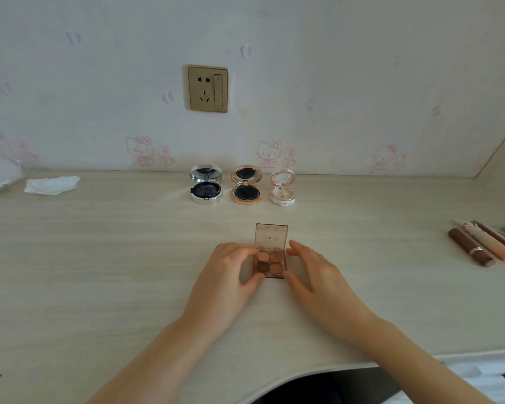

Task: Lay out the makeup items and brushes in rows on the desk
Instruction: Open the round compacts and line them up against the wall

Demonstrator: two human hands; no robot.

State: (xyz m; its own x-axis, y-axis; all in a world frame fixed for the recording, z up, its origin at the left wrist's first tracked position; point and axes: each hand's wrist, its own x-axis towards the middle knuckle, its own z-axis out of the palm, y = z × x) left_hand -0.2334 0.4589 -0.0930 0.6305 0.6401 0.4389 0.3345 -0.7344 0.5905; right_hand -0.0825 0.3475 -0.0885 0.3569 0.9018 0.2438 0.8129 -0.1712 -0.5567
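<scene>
An open brown eyeshadow palette [271, 252] stands on the pale wooden desk [99, 258], its clear lid raised. My left hand [231, 272] pinches the palette's left side between curled fingers and thumb. My right hand [312, 275] touches its right side, fingers fairly straight and thumb at the near corner. Behind, by the wall, three open compacts stand in a row: silver [206, 185], rose-gold [247, 185] and a small white patterned one [282, 187].
Several lipsticks and tubes [484, 243] lie at the right edge of the desk. A crumpled white tissue [51, 185] lies at the back left. A wall socket [207, 88] sits above the compacts. The desk's curved front edge [333, 365] runs near my forearms.
</scene>
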